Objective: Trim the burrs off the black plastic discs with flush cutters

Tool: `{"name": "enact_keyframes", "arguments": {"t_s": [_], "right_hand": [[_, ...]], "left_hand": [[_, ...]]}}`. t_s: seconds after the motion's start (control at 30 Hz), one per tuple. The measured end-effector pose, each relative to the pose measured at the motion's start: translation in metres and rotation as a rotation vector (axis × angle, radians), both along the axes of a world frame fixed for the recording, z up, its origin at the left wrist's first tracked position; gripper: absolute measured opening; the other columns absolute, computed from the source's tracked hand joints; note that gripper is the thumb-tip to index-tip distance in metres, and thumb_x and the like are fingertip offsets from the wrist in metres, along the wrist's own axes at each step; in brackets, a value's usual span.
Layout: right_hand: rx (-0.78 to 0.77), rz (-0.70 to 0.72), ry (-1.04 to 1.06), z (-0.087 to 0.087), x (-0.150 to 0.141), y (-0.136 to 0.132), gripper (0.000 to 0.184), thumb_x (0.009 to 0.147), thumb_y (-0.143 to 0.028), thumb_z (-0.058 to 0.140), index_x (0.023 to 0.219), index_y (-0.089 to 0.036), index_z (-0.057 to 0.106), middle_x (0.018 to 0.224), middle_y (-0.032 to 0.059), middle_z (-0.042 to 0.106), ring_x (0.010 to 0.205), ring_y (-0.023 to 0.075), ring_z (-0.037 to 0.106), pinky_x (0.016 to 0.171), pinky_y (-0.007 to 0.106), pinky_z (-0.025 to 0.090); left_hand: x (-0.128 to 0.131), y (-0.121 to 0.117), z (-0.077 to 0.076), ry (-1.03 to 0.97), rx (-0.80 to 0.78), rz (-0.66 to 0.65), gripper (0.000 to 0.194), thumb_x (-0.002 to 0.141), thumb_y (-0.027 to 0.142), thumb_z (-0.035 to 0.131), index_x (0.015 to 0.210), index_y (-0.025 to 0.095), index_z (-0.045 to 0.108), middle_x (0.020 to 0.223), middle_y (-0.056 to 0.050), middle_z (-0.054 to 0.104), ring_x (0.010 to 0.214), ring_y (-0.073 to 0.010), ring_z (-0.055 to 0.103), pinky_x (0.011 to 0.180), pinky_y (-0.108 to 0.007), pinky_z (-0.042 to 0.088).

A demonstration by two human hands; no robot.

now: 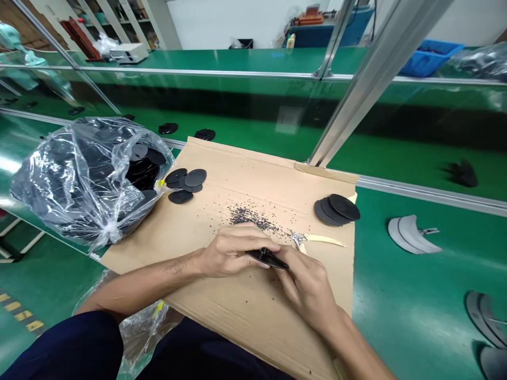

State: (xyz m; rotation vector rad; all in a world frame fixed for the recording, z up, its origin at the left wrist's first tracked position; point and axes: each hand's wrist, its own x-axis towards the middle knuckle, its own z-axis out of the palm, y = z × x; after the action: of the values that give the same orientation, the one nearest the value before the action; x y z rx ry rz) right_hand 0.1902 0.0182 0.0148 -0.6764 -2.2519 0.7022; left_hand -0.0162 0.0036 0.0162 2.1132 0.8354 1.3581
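Between my two hands, above the cardboard sheet (222, 295), is a black oval plastic piece (268, 257), seen nearly edge-on. My left hand (233, 250) pinches its left end, and my right hand (307, 277) grips its right end. Just beyond the hands lies a scatter of small black bits (253, 216). Cutting pliers with pale yellow handles (322, 240) rest beside them, jaws toward the bits. Several black oval discs (344, 207) are stacked at the right of the cardboard, and several more (194, 179) lie loosely at its upper left.
A clear plastic bag (79, 174) full of black discs stands at the left. Behind the cardboard rises a metal frame post (368, 84). Grey curved parts (412, 235) lie on the green surface at right. A blue bin (430, 58) sits on the far bench.
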Motion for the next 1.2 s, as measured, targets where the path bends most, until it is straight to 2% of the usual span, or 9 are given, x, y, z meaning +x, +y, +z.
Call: {"name": "enact_keyframes", "arguments": {"t_s": [0.2,0.33,0.43,0.53,0.6,0.73,0.8,0.93,1.2], "right_hand": [[-0.055,0.037,-0.030,0.002,0.000,-0.002,0.016,0.098,-0.012,0.042,0.095,-0.022,0.054,0.079,0.0018,0.064,0.067,0.0146,0.060,0.057,0.026,0.047],[-0.126,0.048,0.013,0.000,0.000,-0.004,0.016,0.099,-0.016,0.043,0.095,-0.022,0.058,0.078,0.0015,0.065,0.068,0.0148,0.061,0.060,0.026,0.048],[-0.222,0.059,0.087,0.001,-0.002,-0.002,0.014,0.099,-0.018,0.048,0.097,-0.022,0.061,0.078,0.0005,0.066,0.068,0.0138,0.062,0.060,0.026,0.050],[-0.292,0.043,0.142,0.005,-0.004,0.001,0.012,0.099,-0.021,0.053,0.099,-0.022,0.065,0.080,0.0011,0.069,0.072,0.0147,0.065,0.066,0.027,0.053],[-0.301,0.056,0.151,0.008,-0.004,0.003,0.014,0.098,-0.021,0.054,0.100,-0.022,0.068,0.087,0.0032,0.072,0.083,0.0171,0.069,0.074,0.031,0.056],[-0.219,0.050,0.182,0.009,-0.003,0.004,0.017,0.094,-0.022,0.062,0.110,-0.023,0.068,0.104,0.0081,0.073,0.100,0.0222,0.069,0.082,0.039,0.059],[-0.174,0.034,0.217,0.010,0.000,0.004,0.021,0.091,-0.023,0.067,0.112,-0.023,0.068,0.104,0.0090,0.072,0.096,0.0221,0.069,0.081,0.040,0.059],[-0.146,0.081,0.225,0.013,0.003,0.002,0.012,0.091,-0.020,0.068,0.101,-0.023,0.071,0.090,0.0059,0.072,0.083,0.0189,0.068,0.075,0.038,0.059],[-0.243,0.307,0.196,0.021,-0.001,0.000,0.007,0.092,-0.021,0.067,0.094,-0.019,0.074,0.084,0.0045,0.071,0.079,0.0143,0.064,0.071,0.031,0.054]], "left_hand": [[0.001,-0.004,0.003,0.008,0.013,0.061,0.019,0.087,0.023,0.074,0.106,0.019,0.074,0.088,-0.006,0.078,0.080,-0.0163,0.072,0.075,-0.031,0.059],[-0.001,-0.004,0.005,0.031,-0.011,0.037,0.022,0.087,0.026,0.074,0.109,0.020,0.074,0.088,-0.006,0.077,0.080,-0.0159,0.071,0.075,-0.030,0.057],[-0.005,-0.002,0.008,-0.016,-0.155,-0.086,0.040,0.090,0.050,0.065,0.117,0.021,0.072,0.095,-0.009,0.075,0.087,-0.0176,0.068,0.079,-0.032,0.055],[-0.010,0.001,0.013,-0.127,-0.424,-0.219,0.060,0.096,0.065,0.038,0.122,0.021,0.071,0.108,-0.013,0.071,0.100,-0.0209,0.065,0.088,-0.037,0.053],[-0.013,0.003,0.014,-0.181,-0.563,-0.270,0.053,0.099,0.058,0.040,0.115,0.022,0.075,0.107,-0.013,0.071,0.102,-0.0206,0.065,0.091,-0.036,0.052],[-0.012,0.004,0.010,-0.258,-0.680,-0.287,0.025,0.088,0.043,0.071,0.092,0.020,0.081,0.088,-0.008,0.069,0.084,-0.0159,0.066,0.081,-0.030,0.054],[-0.009,0.004,0.008,-0.291,-0.692,-0.267,0.021,0.086,0.040,0.074,0.087,0.019,0.081,0.083,-0.007,0.069,0.079,-0.0144,0.066,0.077,-0.028,0.054],[-0.008,0.003,0.008,-0.258,-0.712,-0.274,0.025,0.080,0.043,0.079,0.083,0.018,0.080,0.079,-0.007,0.071,0.074,-0.0145,0.066,0.073,-0.028,0.054],[-0.019,0.008,0.012,-0.140,-0.903,-0.601,0.016,0.080,0.032,0.081,0.081,0.017,0.079,0.081,-0.009,0.074,0.075,-0.0139,0.068,0.073,-0.028,0.055]]}}
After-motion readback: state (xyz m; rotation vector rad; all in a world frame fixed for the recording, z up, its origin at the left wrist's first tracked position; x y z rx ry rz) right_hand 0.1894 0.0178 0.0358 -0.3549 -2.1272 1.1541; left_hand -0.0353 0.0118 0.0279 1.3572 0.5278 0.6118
